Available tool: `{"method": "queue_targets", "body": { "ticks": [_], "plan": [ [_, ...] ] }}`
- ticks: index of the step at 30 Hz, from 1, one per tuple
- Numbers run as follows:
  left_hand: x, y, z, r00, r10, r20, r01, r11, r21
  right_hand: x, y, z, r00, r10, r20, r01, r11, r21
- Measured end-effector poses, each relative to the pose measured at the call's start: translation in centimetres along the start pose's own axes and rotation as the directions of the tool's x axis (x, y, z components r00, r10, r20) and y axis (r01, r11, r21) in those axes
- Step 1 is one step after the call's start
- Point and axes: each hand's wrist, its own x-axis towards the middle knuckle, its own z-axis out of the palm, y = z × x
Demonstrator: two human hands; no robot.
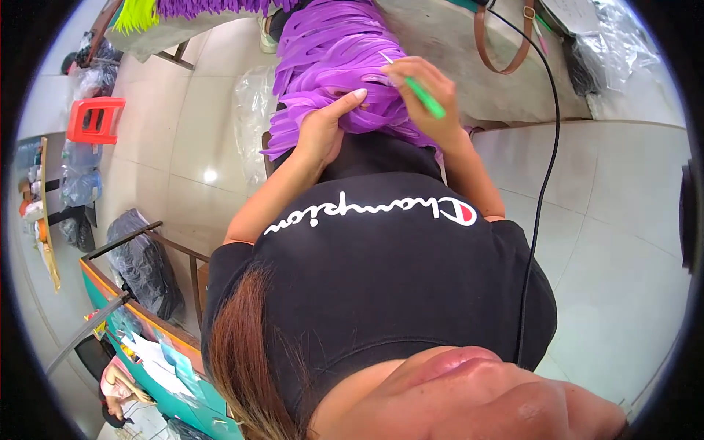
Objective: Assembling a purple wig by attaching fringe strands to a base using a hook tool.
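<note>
Across my lap lies a heap of purple rubbery strips (330, 51), glossy and piled in overlapping bands. My left hand (323, 132) grips the near part of the heap, thumb on top and the other fingers mostly hidden beneath. In my right hand (425, 92) is a slim green-handled tool (424, 98) with a thin pointed metal tip. The tip points up and left, over the strips just beyond my left thumb. Whether it touches them I cannot tell.
A work table (469, 81) stands ahead on the right, with a brown strap (501, 71) hanging over it. A black cable (555, 132) runs down on my right. To the left are clear plastic sheeting (253, 110), a red stool (95, 121) and a green desk (158, 345); a person (117, 385) sits beyond it.
</note>
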Motion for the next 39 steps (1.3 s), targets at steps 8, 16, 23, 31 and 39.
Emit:
{"method": "queue_targets", "body": {
  "ticks": [8, 16, 23, 31, 39],
  "plan": [
    [-0.1, -0.7, -0.2, 0.999, 0.049, 0.012, -0.05, 0.998, 0.046, 0.2, 0.0, 0.6, 0.972, -0.18, 0.151, 0.214, 0.943, -0.255],
    [0.2, -0.6, -0.9, 0.999, 0.025, 0.047, -0.031, 0.991, 0.132, -0.5, 0.6, 2.3, 0.977, 0.21, -0.04, -0.204, 0.972, 0.116],
    [-0.1, 0.2, 0.9, 0.994, -0.051, -0.095, 0.037, 0.988, -0.148, -0.3, -0.4, 2.2, 0.996, 0.062, 0.056, -0.071, 0.985, 0.159],
    [0.1, -0.3, -0.1, 0.995, -0.07, -0.066, 0.063, 0.993, -0.098, -2.6, 0.5, 2.2, 0.889, 0.452, 0.067, -0.393, 0.682, 0.616],
    [0.0, -0.5, 0.1, 0.995, 0.026, -0.094, -0.033, 0.997, -0.073, -2.9, 1.1, 2.6, 0.917, 0.38, 0.12, -0.378, 0.733, 0.565]
  ]
}}
